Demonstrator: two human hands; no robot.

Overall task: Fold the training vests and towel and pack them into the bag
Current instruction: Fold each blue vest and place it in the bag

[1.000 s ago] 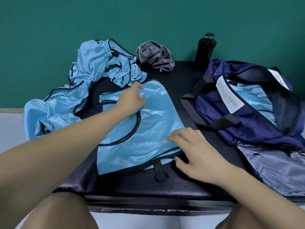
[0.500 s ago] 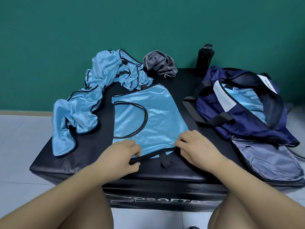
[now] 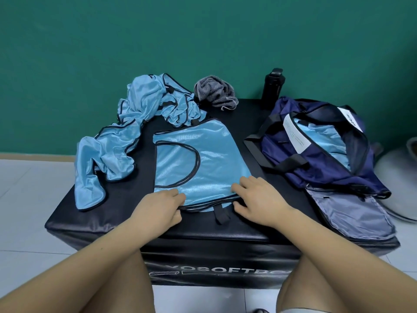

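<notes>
Two hands, left hand (image 3: 162,206) and right hand (image 3: 259,199), pinch the near hem of one flat vest (image 3: 203,159) at the front edge of the box (image 3: 248,227). One heap of crumpled vests (image 3: 135,123) lies back-left, one towel (image 3: 214,91) at the back edge, one bag (image 3: 316,168) at the right edge.

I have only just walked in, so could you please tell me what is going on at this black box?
A person is folding light blue training vests on the padded box. The left hand and the right hand both pinch the near hem of the flat vest. The crumpled vests and a grey towel lie unfolded behind it. The navy bag on the right is open, with blue fabric already inside.
</notes>
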